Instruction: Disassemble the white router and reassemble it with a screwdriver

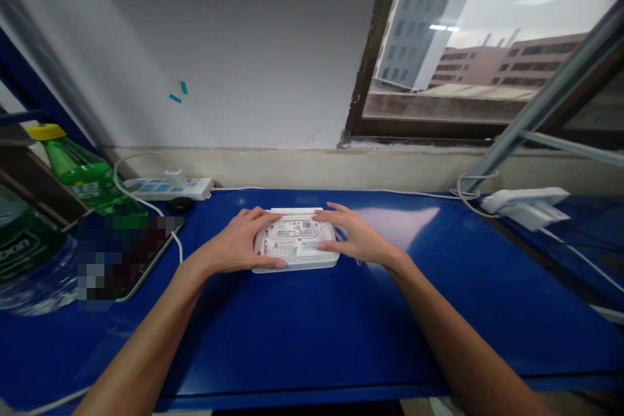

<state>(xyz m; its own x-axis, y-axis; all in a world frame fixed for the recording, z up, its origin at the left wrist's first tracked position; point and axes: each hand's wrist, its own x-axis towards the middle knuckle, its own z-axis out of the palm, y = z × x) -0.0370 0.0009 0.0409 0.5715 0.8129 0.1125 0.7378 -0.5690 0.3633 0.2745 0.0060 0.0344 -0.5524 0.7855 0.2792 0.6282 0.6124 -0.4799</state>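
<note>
Left hand [238, 242] half open, fingers over near side and back of white router [295, 240]. Right hand [353, 236] half open, pressed on top, also holding it. Router sat label side up, near back edge of blue table [292, 338], middle. Power strip [166, 189] lay by back edge, left; green bottle [80, 169] near it.

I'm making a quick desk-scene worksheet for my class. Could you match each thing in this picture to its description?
Things:
1. White plastic device
2. Green bottle
3. Power strip
4. Left hand

Descriptions:
A. Has a yellow cap
B. Has its fingers and thumb on the left side of the device
C. Lies with its vented, labelled face up
D. Sits by the wall with a white plug in it

Right pairs: 1-C, 2-A, 3-D, 4-B
</note>
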